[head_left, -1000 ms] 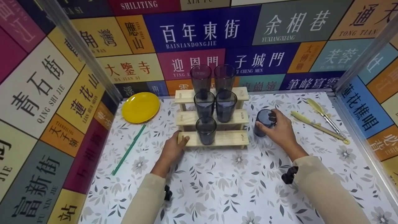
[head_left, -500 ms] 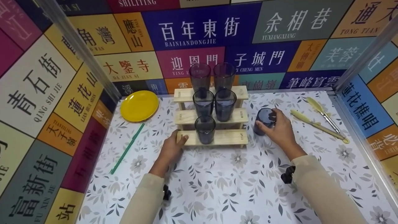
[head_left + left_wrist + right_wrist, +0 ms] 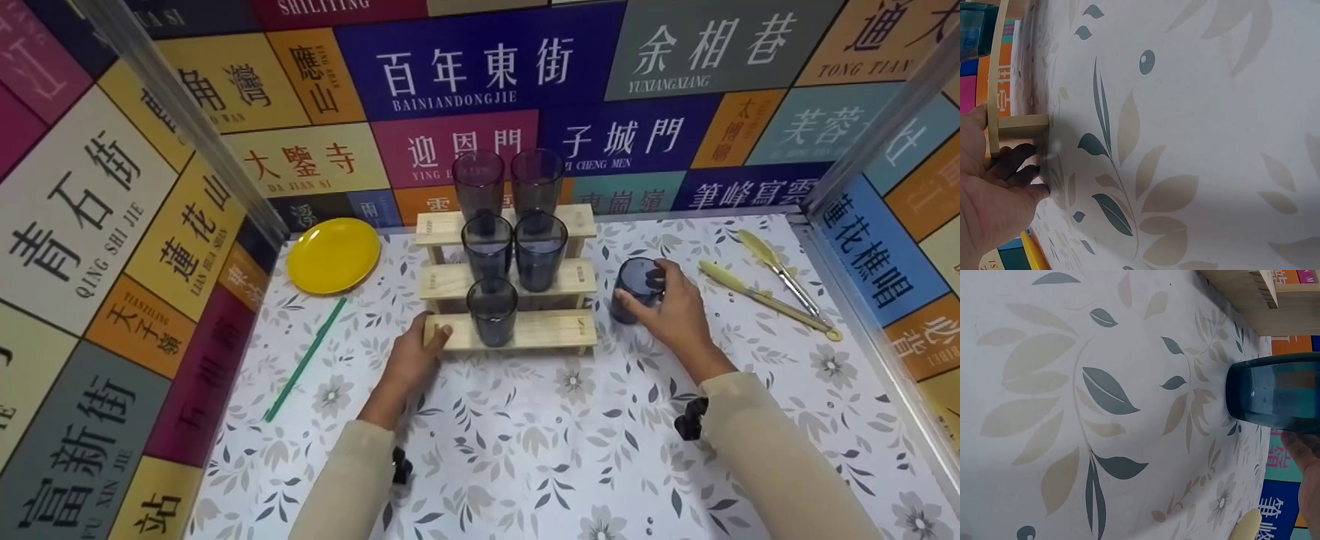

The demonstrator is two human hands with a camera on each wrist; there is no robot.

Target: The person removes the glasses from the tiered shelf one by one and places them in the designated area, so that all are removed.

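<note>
A three-step wooden rack (image 3: 555, 328) stands near the back of the table, bearing several dark tinted glasses: two on the top step, two on the middle one, and a single glass (image 3: 492, 313) on the lowest. My left hand (image 3: 414, 352) grips the left end of the lowest step, thumb on top and fingers below; the left wrist view shows those fingers (image 3: 1016, 169) under the board. To the right of the rack, my right hand (image 3: 671, 311) holds another blue-grey glass (image 3: 636, 279) between thumb and fingers, upright at the table. In the right wrist view this glass (image 3: 1275, 394) appears sideways.
A yellow plate (image 3: 334, 256) lies at the back left, with a green straw-like stick (image 3: 304, 364) in front of it. Yellow-tipped tongs (image 3: 780, 292) lie at the right. Panels with printed characters (image 3: 480, 64) wall the table's back and sides.
The whole head view has shifted very slightly. Both hands, the rack and the glasses keep their places relative to one another.
</note>
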